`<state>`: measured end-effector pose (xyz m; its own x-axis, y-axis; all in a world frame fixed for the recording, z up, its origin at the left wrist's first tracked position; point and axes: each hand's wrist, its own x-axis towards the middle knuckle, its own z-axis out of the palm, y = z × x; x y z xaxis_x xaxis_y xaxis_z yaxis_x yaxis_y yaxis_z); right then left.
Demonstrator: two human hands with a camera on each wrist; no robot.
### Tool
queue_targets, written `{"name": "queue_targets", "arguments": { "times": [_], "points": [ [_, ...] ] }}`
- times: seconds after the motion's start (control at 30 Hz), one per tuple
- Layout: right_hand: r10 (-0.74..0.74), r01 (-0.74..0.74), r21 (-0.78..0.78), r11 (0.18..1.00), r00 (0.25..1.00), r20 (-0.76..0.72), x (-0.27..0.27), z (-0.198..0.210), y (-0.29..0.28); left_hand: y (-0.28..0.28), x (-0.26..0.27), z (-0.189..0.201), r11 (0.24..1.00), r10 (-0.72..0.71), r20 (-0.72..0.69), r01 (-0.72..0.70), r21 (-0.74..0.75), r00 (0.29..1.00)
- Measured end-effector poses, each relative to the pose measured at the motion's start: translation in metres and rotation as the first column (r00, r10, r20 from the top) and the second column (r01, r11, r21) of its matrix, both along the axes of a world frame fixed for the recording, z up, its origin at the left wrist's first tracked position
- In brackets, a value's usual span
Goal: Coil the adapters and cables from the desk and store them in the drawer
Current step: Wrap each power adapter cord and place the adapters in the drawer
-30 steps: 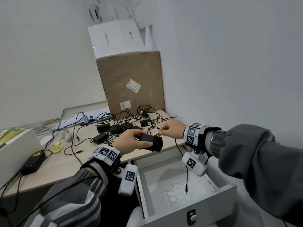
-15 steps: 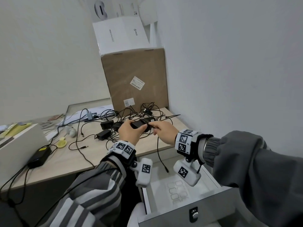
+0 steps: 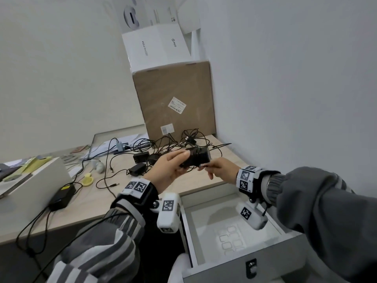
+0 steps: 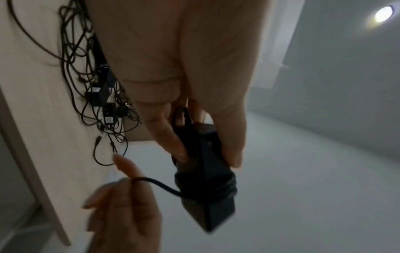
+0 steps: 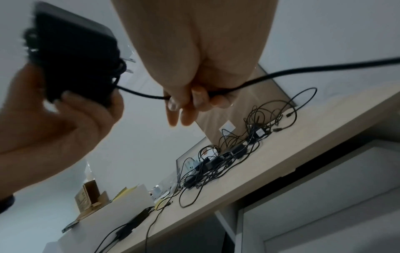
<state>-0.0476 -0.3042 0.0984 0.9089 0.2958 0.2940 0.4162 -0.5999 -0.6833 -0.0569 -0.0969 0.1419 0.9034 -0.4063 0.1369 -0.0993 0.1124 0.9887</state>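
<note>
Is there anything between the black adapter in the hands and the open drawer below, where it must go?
Nothing visible blocks it. The black rectangular adapter, gripped by the left hand while the right hand pinches its black cable, is above the desk edge; the open white drawer lies just below.

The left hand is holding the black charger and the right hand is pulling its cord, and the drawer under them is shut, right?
Not quite: the drawer is open, as the head view shows. The rest holds: the left hand holds the black charger, and the right hand pinches its cord.
</note>
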Motion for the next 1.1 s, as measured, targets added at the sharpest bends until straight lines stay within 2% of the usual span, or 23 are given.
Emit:
{"name": "queue_targets", "arguments": {
  "times": [0.13, 0.27, 0.4, 0.5, 0.63, 0.73, 0.8, 0.83, 0.87, 0.93, 1.03, 1.1],
  "points": [
    [0.063, -0.063, -0.063, 0.996, 0.998, -0.005, 0.001, 0.011, -0.017, 0.002, -0.007, -0.007, 0.945, -0.134, 0.022, 0.121, 0.305, 0.991],
    [0.078, -0.087, -0.183, 0.979, 0.995, -0.055, -0.001, 0.012, -0.017, -0.002, -0.007, -0.006, 0.791, -0.152, 0.116, 0.05, 0.61, 0.982],
    [0.003, -0.01, -0.259, 0.966, 1.0, -0.027, -0.002, 0.012, -0.006, -0.009, -0.002, -0.012, 0.685, -0.106, 0.229, -0.096, 0.722, 0.968],
    [-0.073, 0.069, -0.307, 0.949, 0.997, -0.001, -0.005, 0.012, 0.004, -0.01, 0.004, -0.021, 0.615, -0.028, 0.329, -0.244, 0.75, 0.944],
    [-0.121, 0.127, -0.201, 0.971, 0.992, 0.043, -0.013, 0.015, 0.015, -0.011, 0.013, -0.033, 0.669, 0.216, 0.412, -0.441, 0.598, 0.885],
    [-0.126, 0.129, -0.112, 0.985, 0.991, 0.035, -0.013, 0.015, 0.026, -0.013, 0.019, -0.032, 0.625, 0.401, 0.467, -0.608, 0.489, 0.788],
    [-0.135, 0.137, -0.072, 0.988, 0.99, 0.029, -0.013, 0.016, 0.033, -0.012, 0.024, -0.03, 0.615, 0.538, 0.43, -0.686, 0.388, 0.725],
    [-0.134, 0.136, -0.049, 0.99, 0.991, 0.029, -0.013, 0.016, 0.036, -0.012, 0.027, -0.029, 0.652, 0.601, 0.355, -0.696, 0.301, 0.716],
    [-0.127, 0.127, -0.018, 0.992, 0.992, 0.028, -0.013, 0.016, 0.037, -0.011, 0.03, -0.028, 0.7, 0.646, 0.251, -0.691, 0.183, 0.721],
    [-0.093, 0.092, 0.043, 0.995, 0.995, 0.021, -0.013, 0.013, 0.037, -0.012, 0.032, -0.026, 0.744, 0.665, 0.119, -0.668, -0.014, 0.738],
    [-0.071, 0.07, 0.078, 0.995, 0.997, 0.002, -0.011, 0.009, 0.033, -0.017, 0.022, -0.02, 0.772, 0.635, 0.126, -0.627, -0.102, 0.762],
    [-0.04, 0.042, 0.125, 0.991, 0.999, -0.021, -0.01, 0.005, 0.027, -0.019, 0.02, -0.022, 0.822, 0.564, 0.102, -0.545, -0.168, 0.819]
  ]
}}
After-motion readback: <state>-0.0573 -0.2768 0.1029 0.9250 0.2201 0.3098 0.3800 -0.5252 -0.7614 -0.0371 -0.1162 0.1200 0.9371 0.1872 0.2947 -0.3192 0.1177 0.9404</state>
